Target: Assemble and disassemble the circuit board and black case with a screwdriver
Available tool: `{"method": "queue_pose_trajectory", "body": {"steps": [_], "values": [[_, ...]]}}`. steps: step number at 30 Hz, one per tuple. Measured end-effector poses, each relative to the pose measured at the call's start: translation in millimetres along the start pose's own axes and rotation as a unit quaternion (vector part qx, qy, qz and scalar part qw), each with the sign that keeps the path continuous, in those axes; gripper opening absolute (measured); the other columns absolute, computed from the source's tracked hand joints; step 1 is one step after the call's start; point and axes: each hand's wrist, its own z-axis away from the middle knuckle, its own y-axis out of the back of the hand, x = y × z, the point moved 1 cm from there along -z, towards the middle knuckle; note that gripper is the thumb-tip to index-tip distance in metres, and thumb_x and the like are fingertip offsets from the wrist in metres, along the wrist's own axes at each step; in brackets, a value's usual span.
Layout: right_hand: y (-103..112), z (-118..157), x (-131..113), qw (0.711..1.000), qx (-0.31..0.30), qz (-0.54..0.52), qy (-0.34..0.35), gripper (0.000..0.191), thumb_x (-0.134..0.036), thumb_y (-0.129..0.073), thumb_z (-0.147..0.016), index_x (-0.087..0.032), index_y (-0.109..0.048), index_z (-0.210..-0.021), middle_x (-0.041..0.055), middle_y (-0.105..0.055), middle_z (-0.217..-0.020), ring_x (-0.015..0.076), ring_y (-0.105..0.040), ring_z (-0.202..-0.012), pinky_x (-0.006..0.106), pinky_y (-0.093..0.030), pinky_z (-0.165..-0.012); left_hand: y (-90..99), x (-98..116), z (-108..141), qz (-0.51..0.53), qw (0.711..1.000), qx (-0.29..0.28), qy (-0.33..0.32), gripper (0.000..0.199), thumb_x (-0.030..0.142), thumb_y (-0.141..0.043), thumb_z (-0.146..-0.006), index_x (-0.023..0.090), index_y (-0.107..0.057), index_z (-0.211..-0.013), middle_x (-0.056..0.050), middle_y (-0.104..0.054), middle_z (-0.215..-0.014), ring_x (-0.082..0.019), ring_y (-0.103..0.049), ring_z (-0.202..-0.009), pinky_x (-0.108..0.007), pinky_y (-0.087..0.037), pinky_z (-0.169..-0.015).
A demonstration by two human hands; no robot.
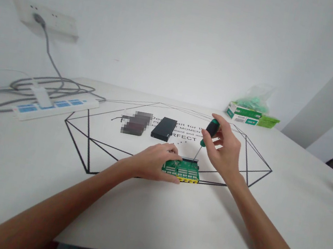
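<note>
A green circuit board (pixel 188 172) with a yellow strip along its near edge lies on the table in front of me. My left hand (pixel 160 162) grips the board's left end, fingers on the far side and thumb along the near edge. In my right hand (pixel 224 143) is a screwdriver (pixel 212 128) with a green and black handle, pinched between thumb and fingers. Its thin shaft slants down to the left, and the tip meets the board near its far edge. Beyond the board lies a flat black box (pixel 164 129).
A pixelated dark object (pixel 136 123) lies left of the black box. A white power strip (pixel 56 107) and coiled grey cables (pixel 54 83) occupy the table's left side. Green and white boxes (pixel 243 112) with a plastic bag (pixel 256 97) stand at the back right, against the wall.
</note>
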Motion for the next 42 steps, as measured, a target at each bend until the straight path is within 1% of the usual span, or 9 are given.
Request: {"method": "queue_pose_trajectory", "body": {"steps": [5,10,16,22,25,28,32,38,42], "values": [[0.1,0.8,-0.3,1.0,-0.023,-0.008,-0.014,0.044,-0.034,-0.045,-0.091,-0.023,-0.048,-0.133,0.0054,-0.065,-0.089,0.014,-0.061,-0.065,0.022,-0.05,-0.044,0.5,0.5,0.0,-0.001,1.0,-0.001,0.0,0.058,0.06,-0.062,-0.076,0.017,-0.063,-0.116,-0.012,-0.057,-0.116,-0.026,-0.056,-0.099,-0.036,-0.045,-0.083],[0.7,0.6,-0.5,0.999,0.024,0.029,-0.006,0.044,-0.038,-0.056,-0.085,-0.022,-0.053,-0.127,0.0031,-0.065,-0.081,0.0126,-0.058,-0.056,0.027,-0.053,-0.053,0.4,0.0,0.1,-0.003,1.0,-0.005,-0.001,0.059,0.059,-0.062,-0.076,0.016,-0.063,-0.116,-0.012,-0.057,-0.116,-0.026,-0.055,-0.099,-0.036,-0.045,-0.084],[-0.2,-0.1,0.9,1.0,-0.008,0.012,-0.015,0.047,-0.036,-0.047,-0.09,-0.022,-0.045,-0.135,0.0051,-0.064,-0.087,0.0144,-0.061,-0.065,0.023,-0.049,-0.045,0.8,0.9,-0.3,-0.002,1.0,-0.004,0.0,0.057,0.058,-0.062,-0.076,0.017,-0.063,-0.116,-0.012,-0.057,-0.117,-0.026,-0.055,-0.1,-0.037,-0.045,-0.084],[-0.2,0.4,1.4,1.0,0.002,-0.003,0.008,0.045,-0.039,-0.056,-0.086,-0.025,-0.051,-0.129,0.0063,-0.063,-0.095,0.0147,-0.058,-0.068,0.026,-0.054,-0.052,1.9,2.4,-0.1,0.0,1.0,-0.004,0.002,0.057,0.058,-0.062,-0.076,0.017,-0.063,-0.116,-0.012,-0.057,-0.117,-0.026,-0.055,-0.1,-0.036,-0.045,-0.083],[-0.5,1.0,-1.0,0.999,-0.036,-0.039,-0.007,0.049,-0.035,-0.048,-0.09,-0.024,-0.042,-0.137,0.0081,-0.062,-0.097,0.0175,-0.062,-0.077,0.025,-0.055,-0.052,2.3,2.8,-0.2,-0.002,1.0,-0.005,0.003,0.057,0.059,-0.062,-0.076,0.017,-0.063,-0.116,-0.012,-0.057,-0.116,-0.026,-0.056,-0.099,-0.036,-0.045,-0.084],[-0.8,1.0,-1.5,0.996,-0.057,-0.057,-0.024,0.052,-0.031,-0.044,-0.091,-0.024,-0.035,-0.141,0.0083,-0.063,-0.095,0.0181,-0.063,-0.076,0.027,-0.055,-0.052,2.9,3.6,-0.1,-0.007,1.0,-0.01,0.005,0.059,0.059,-0.062,-0.076,0.016,-0.062,-0.117,-0.012,-0.057,-0.117,-0.026,-0.055,-0.1,-0.037,-0.045,-0.085],[0.1,0.2,0.3,0.999,-0.025,-0.006,-0.023,0.049,-0.038,-0.054,-0.087,-0.024,-0.044,-0.132,0.0081,-0.062,-0.097,0.0172,-0.06,-0.07,0.028,-0.053,-0.051,3.5,4.4,0.3,-0.011,1.0,-0.01,0.003,0.058,0.059,-0.061,-0.077,0.016,-0.062,-0.116,-0.012,-0.057,-0.117,-0.026,-0.055,-0.1,-0.037,-0.045,-0.085],[0.3,-0.8,2.5,0.997,-0.057,-0.025,-0.033,0.045,-0.032,-0.039,-0.094,-0.021,-0.038,-0.138,0.0072,-0.063,-0.093,0.0155,-0.06,-0.068,0.028,-0.052,-0.056,2.7,3.2,0.4,-0.009,1.0,0.0,-0.001,0.055,0.057,-0.063,-0.077,0.016,-0.064,-0.113,-0.012,-0.058,-0.116,-0.026,-0.056,-0.099,-0.036,-0.046,-0.084],[2.1,-2.9,1.1,1.0,-0.021,0.004,-0.019,0.042,-0.038,-0.052,-0.088,-0.02,-0.05,-0.126,0.0065,-0.062,-0.09,0.0147,-0.057,-0.067,0.025,-0.05,-0.051,1.8,2.1,-0.2,-0.01,1.0,0.004,-0.003,0.055,0.056,-0.064,-0.076,0.016,-0.064,-0.112,-0.013,-0.059,-0.116,-0.027,-0.056,-0.099,-0.036,-0.046,-0.083]]}}
